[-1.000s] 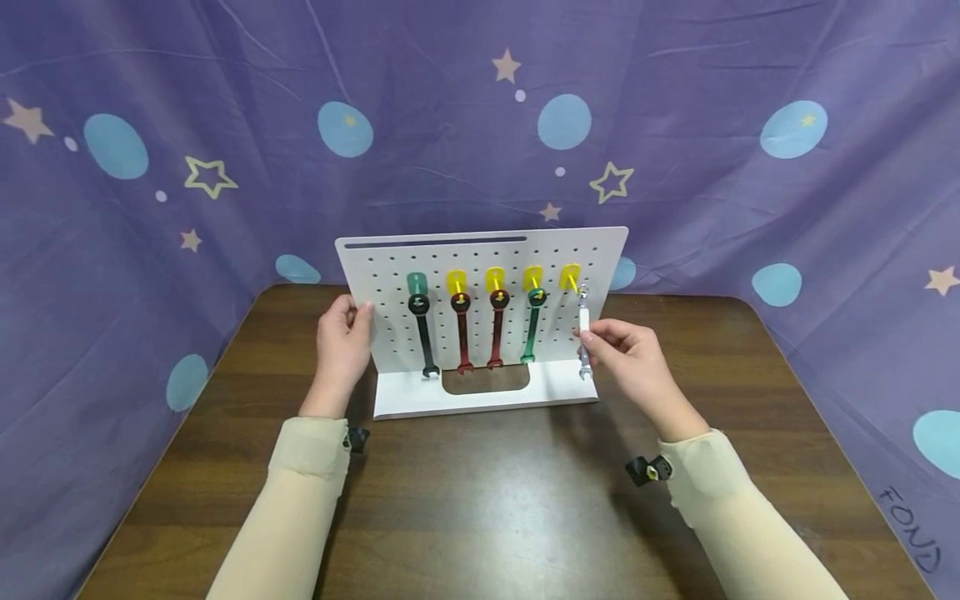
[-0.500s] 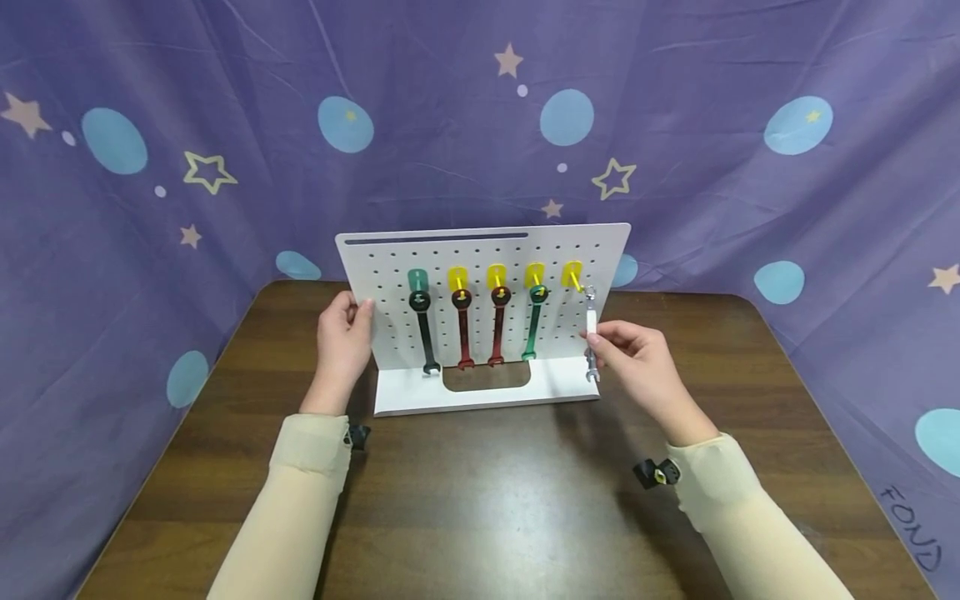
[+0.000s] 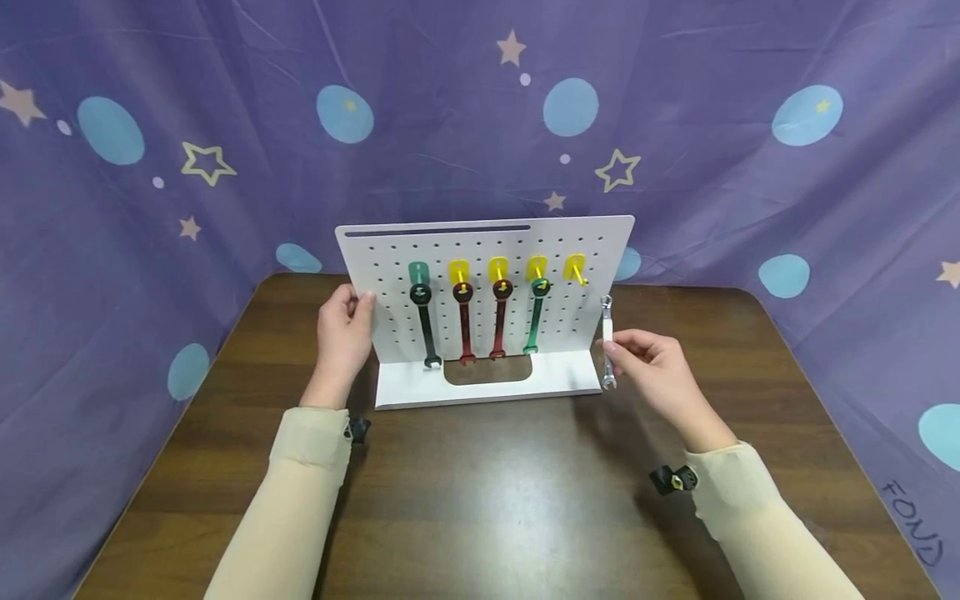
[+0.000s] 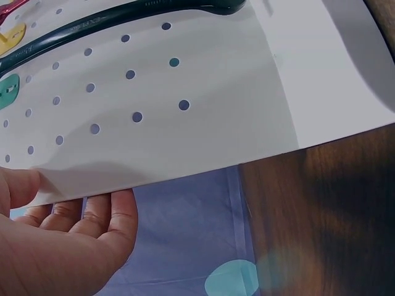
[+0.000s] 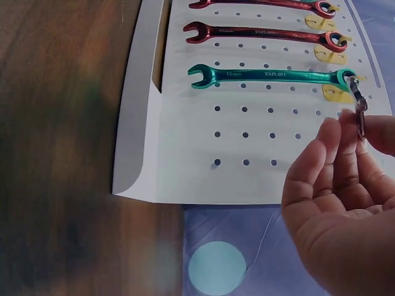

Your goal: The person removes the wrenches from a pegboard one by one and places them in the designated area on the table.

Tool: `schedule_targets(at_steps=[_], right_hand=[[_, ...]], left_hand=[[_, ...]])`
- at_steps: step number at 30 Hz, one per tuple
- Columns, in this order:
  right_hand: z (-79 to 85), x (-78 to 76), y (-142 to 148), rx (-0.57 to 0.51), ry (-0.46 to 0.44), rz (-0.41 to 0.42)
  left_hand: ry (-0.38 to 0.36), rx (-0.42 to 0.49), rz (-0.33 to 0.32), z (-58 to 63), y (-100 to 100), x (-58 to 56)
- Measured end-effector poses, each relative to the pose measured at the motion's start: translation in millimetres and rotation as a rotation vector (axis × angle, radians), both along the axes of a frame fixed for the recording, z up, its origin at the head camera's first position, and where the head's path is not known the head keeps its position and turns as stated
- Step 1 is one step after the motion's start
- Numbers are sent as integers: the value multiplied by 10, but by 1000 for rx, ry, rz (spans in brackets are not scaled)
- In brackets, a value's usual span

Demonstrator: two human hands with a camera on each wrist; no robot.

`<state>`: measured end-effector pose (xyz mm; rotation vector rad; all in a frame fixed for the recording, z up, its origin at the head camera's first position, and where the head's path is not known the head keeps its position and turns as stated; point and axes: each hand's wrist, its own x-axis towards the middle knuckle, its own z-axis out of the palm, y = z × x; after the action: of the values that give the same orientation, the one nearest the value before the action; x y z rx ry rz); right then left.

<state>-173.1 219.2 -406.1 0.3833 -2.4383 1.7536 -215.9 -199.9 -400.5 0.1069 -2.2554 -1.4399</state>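
A white pegboard stand (image 3: 408, 385) stands upright on the table. My left hand (image 3: 341, 342) grips its left edge; in the left wrist view the thumb lies on the front face and the fingers behind. At the board's right side my right hand (image 3: 658, 371) pinches a silver combination wrench (image 3: 607, 325) by its white-banded middle, ring end up, apart from the hooks. The rightmost yellow hook (image 3: 576, 270) holds nothing. A black wrench (image 3: 427, 333), two red wrenches (image 3: 465, 329) and a green wrench (image 5: 271, 75) hang from the other hooks.
The brown wooden table (image 3: 480, 492) extends in front of the stand and to both sides. Behind it hangs a purple curtain (image 3: 450, 108) with stars and blue dots. A cutout opens in the stand's base.
My right hand has carried the silver wrench rightward and slightly down, away from the rightmost yellow hook. My left hand keeps its grip on the board's edge.
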Motion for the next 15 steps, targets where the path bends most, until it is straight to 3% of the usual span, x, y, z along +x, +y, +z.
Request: schedule_targets(at_steps=[15], right_hand=[[-128, 33, 153, 30, -53, -25]], left_hand=[[-1, -11, -4, 25, 8, 13]])
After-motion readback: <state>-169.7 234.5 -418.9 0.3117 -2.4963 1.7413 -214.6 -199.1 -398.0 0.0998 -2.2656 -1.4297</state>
